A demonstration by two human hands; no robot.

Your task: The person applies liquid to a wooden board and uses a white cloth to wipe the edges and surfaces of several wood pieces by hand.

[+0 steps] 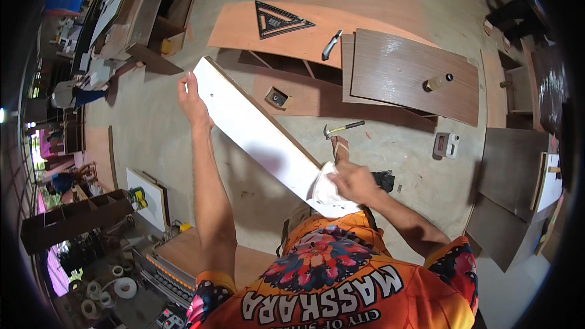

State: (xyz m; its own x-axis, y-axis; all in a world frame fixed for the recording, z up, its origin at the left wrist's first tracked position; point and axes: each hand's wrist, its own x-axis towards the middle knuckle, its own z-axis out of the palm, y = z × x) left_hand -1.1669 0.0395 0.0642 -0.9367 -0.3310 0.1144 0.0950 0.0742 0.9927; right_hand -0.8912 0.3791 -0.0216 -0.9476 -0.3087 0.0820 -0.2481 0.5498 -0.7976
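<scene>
A long white-faced board [256, 139] slants from the upper left down to my waist, with small holes near both ends. My left hand [193, 100] grips its upper left end, fingers at the edge. Near the lower end, my right hand [354, 182] presses a white cloth [325, 187] onto the face; the cloth hides part of the board there. A claw hammer [343, 129] with a yellow and black handle lies on the floor by my sandalled foot. Beyond it, a black speed square [279, 22] and a utility knife [332, 45] rest on an orange-brown panel [233, 23].
Stacked brown wood-grain panels [411, 59] carry a small bottle [438, 83]. A plastic jug [446, 145] stands on the floor at right. Cabinets [155, 13] stand at upper left, tape rolls [124, 287] lie at lower left, and other people appear at the far edges.
</scene>
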